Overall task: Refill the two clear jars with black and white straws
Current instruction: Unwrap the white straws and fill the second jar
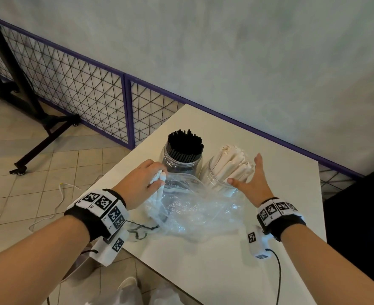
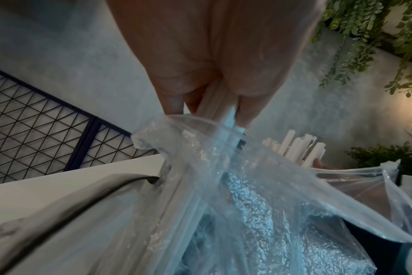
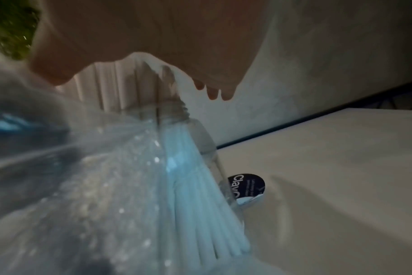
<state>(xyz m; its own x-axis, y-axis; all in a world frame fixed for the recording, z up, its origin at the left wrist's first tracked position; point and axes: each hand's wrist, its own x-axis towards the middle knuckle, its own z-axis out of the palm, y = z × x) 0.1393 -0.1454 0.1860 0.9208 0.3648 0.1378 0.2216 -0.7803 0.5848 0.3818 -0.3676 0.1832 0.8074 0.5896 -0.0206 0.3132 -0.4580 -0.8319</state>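
Two clear jars stand side by side on the white table (image 1: pixel 214 260). The left jar (image 1: pixel 181 164) is packed with black straws (image 1: pixel 185 143); the right jar (image 1: pixel 220 179) holds white straws (image 1: pixel 234 159), leaning right. A crumpled clear plastic bag (image 1: pixel 192 208) lies in front of the jars. My left hand (image 1: pixel 146 179) grips a few white straws (image 1: pixel 159 181) at the bag's mouth (image 2: pixel 200 128). My right hand (image 1: pixel 252 179) is spread flat, fingers straight, beside the white straws (image 3: pixel 111 87) and jar (image 3: pixel 207 148).
A purple-framed wire mesh fence (image 1: pixel 89 91) runs along the grey wall behind the table. A black stand on wheels (image 1: pixel 34 128) is on the tiled floor at left. A white cable (image 1: pixel 58 199) lies on the floor. A dark surface (image 1: pixel 362 227) borders the table's right edge.
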